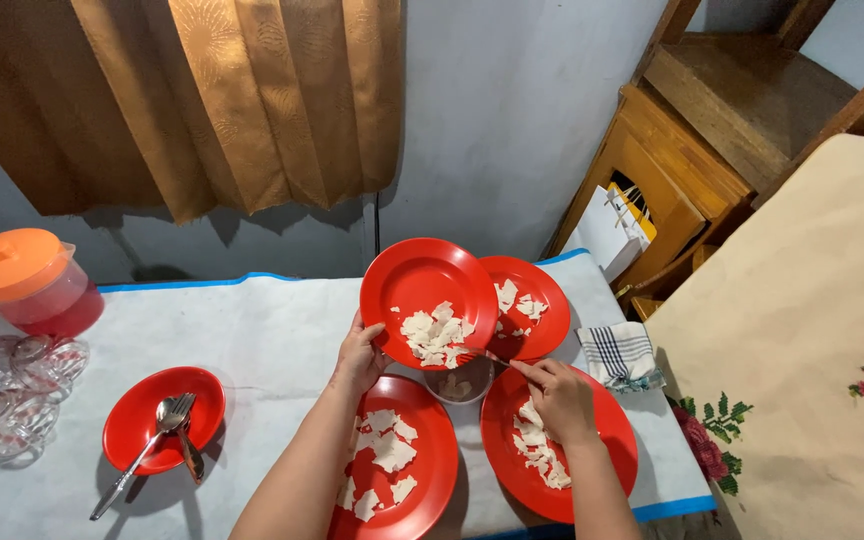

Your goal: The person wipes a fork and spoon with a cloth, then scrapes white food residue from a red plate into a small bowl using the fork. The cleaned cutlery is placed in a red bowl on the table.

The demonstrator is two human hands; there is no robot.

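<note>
My left hand (pixel 359 356) grips the rim of a red plate (pixel 422 275) and holds it tilted above a small clear container (pixel 460 385). White torn pieces (pixel 434 335) lie heaped at the plate's low edge. My right hand (pixel 557 398) holds a fork (pixel 479 354) whose tines touch those white pieces. Three other red plates with white pieces surround the container: one at the back (pixel 542 300), one at the front left (pixel 430 470), one at the front right (pixel 607 455) under my right hand.
A smaller red plate (pixel 132 425) with spoons and a fork (pixel 167 430) sits at the left. Clear glasses (pixel 2 385) and an orange-lidded jug (pixel 27 285) stand far left. A checked cloth (pixel 619 355) lies at the table's right edge. Wooden furniture (pixel 692 150) stands behind.
</note>
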